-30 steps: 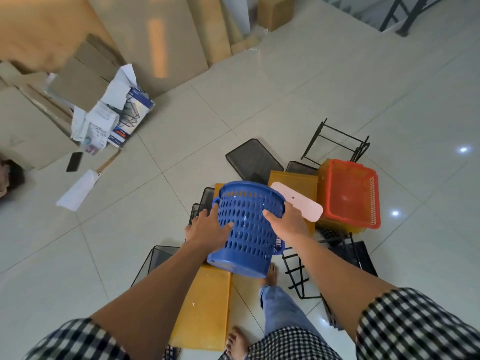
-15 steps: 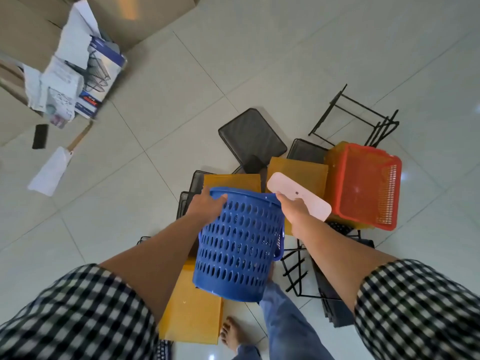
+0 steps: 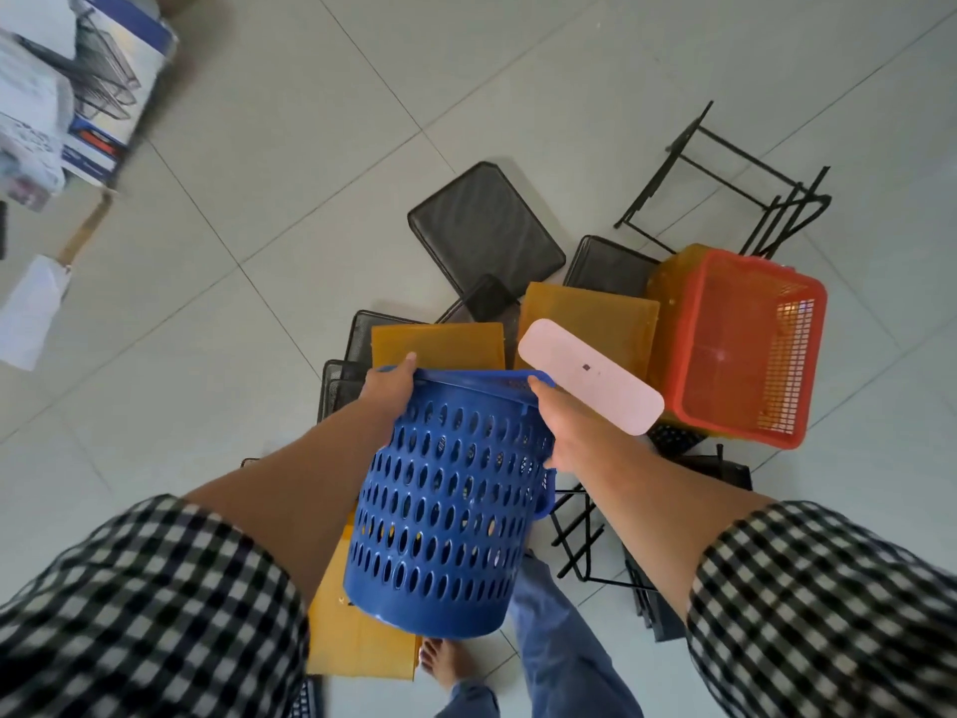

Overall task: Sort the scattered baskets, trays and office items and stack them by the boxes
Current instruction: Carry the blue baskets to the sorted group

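Although the blue perforated basket [image 3: 450,510] and your forearms hide much of the pile below, your left hand [image 3: 388,391] and right hand [image 3: 562,432] plainly clasp its rim on opposite sides, holding it tilted above the yellow trays [image 3: 590,313]. Whether the right hand also holds the white oblong plate [image 3: 590,375] is unclear. A red basket [image 3: 740,344] and a black mesh tray [image 3: 484,225] crowd the right; bare floor [image 3: 259,147] opens to the left.

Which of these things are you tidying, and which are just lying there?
Tidying: blue basket, held by left hand and right hand; red basket; black mesh tray; yellow trays; wire rack.
Lying about: white paper; blue-and-white box.
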{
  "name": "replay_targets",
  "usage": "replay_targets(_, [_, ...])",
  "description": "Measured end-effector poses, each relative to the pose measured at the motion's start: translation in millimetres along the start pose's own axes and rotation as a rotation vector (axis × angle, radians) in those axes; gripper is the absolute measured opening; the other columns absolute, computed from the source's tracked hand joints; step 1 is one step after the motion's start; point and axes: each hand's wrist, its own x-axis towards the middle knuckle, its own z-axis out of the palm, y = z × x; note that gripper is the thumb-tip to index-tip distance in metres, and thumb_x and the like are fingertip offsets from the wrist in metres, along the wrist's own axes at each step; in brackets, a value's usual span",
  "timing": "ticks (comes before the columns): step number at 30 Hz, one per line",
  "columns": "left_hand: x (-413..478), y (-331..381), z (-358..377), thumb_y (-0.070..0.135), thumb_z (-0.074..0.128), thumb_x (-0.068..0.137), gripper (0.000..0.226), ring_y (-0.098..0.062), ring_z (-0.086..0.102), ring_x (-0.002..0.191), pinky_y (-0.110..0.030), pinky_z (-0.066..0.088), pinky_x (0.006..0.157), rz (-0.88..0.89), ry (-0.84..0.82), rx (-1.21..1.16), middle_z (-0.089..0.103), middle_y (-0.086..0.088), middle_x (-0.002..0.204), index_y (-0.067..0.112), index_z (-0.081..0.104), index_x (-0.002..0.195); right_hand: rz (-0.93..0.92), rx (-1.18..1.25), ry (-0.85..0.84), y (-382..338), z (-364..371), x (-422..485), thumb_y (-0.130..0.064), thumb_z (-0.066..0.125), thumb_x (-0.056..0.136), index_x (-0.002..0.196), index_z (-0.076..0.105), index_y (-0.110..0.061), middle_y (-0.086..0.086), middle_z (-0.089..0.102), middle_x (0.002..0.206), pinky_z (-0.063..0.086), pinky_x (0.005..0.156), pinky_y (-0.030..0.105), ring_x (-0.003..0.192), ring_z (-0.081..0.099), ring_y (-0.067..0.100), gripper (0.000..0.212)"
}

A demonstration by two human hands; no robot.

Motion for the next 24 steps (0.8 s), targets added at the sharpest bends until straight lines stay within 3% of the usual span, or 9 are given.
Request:
replay_targets(1, [-3, 0, 1, 0.059, 0.046, 0.099, 0.074, -0.014, 0.036, 0.065, -0.029, 0.031, 0.057, -0.013, 0.003, -0.030, 0.038, 0.002, 0.080, 0.014, 0.027, 0.154, -0.002, -0.004, 0.013, 2, 2, -2, -0.062, 0.064, 0.089, 0.149, 0.038, -0.017, 0.011, 0.051, 0.145, 0.043, 0.108, 0.052, 0.128, 0.053, 0.034, 0.080])
replay_targets(3, [-11, -1, 3, 0.062, 0.051, 0.095, 0.081, -0.022, 0.048, 0.079, -0.037, 0.041, 0.075, -0.046, -0.011, -0.095, 0.046, -0.001, 0.093, 0.017, 0.022, 0.156, -0.021, 0.001, 0.044, 7, 5, -6, -0.063, 0.067, 0.086, 0.148, 0.038, -0.017, 0.009, 0.050, 0.144, 0.044, 0.108, 0.050, 0.127, 0.052, 0.032, 0.082])
replay_targets(5, [-20, -3, 2, 0.066, 0.052, 0.093, 0.089, -0.036, 0.049, 0.120, -0.051, 0.039, 0.098, -0.063, -0.026, -0.104, 0.048, -0.011, 0.135, 0.020, 0.014, 0.158, -0.070, 0.020, 0.087, 10, 8, -14, -0.059, 0.071, 0.086, 0.146, 0.038, -0.015, 0.008, 0.048, 0.146, 0.044, 0.103, 0.042, 0.128, 0.051, 0.030, 0.082])
replay_targets(7, [-30, -4, 0, 0.067, 0.052, 0.092, 0.096, -0.040, 0.034, 0.140, -0.057, 0.032, 0.110, -0.057, 0.005, -0.064, 0.029, -0.015, 0.158, 0.021, 0.004, 0.160, -0.112, 0.015, 0.138, 12, 10, -23, -0.058, 0.072, 0.085, 0.149, 0.033, -0.013, 0.009, 0.045, 0.147, 0.042, 0.095, 0.039, 0.128, 0.050, 0.030, 0.088])
replay_targets(11, [-57, -11, -9, 0.064, 0.055, 0.092, 0.092, -0.041, 0.043, 0.133, -0.056, 0.038, 0.110, -0.044, 0.059, -0.063, 0.036, -0.020, 0.152, 0.017, 0.010, 0.157, -0.164, 0.023, 0.174, 30, 10, -47, -0.059, 0.072, 0.083, 0.152, 0.024, -0.017, 0.011, 0.048, 0.144, 0.050, 0.101, 0.049, 0.123, 0.055, 0.034, 0.095])
replay_targets(16, [-95, -35, -29, 0.050, 0.058, 0.096, 0.083, -0.041, 0.052, 0.125, -0.055, 0.048, 0.102, 0.037, 0.083, -0.119, 0.045, -0.020, 0.145, 0.014, 0.014, 0.156, -0.327, 0.049, 0.206, 61, 10, -85, -0.052, 0.073, 0.086, 0.156, 0.021, -0.022, 0.008, 0.048, 0.149, 0.052, 0.096, 0.044, 0.125, 0.056, 0.032, 0.093])
replay_targets(20, [-133, -52, -51, 0.039, 0.061, 0.097, 0.074, -0.041, 0.061, 0.115, -0.057, 0.051, 0.098, 0.148, 0.094, -0.184, 0.056, -0.019, 0.134, 0.017, 0.018, 0.153, -0.479, 0.121, 0.210, 81, 10, -120, -0.038, 0.075, 0.088, 0.156, 0.018, -0.023, 0.007, 0.044, 0.152, 0.048, 0.090, 0.034, 0.129, 0.054, 0.030, 0.090])
replay_targets(24, [-174, -82, -69, 0.022, 0.062, 0.098, 0.058, -0.031, 0.063, 0.101, -0.047, 0.057, 0.083, 0.297, 0.092, -0.288, 0.057, -0.013, 0.128, 0.016, 0.027, 0.145, -0.569, 0.209, 0.166, 108, 6, -157, -0.021, 0.073, 0.088, 0.156, 0.017, -0.021, 0.007, 0.050, 0.146, 0.051, 0.096, 0.040, 0.121, 0.057, 0.028, 0.087])
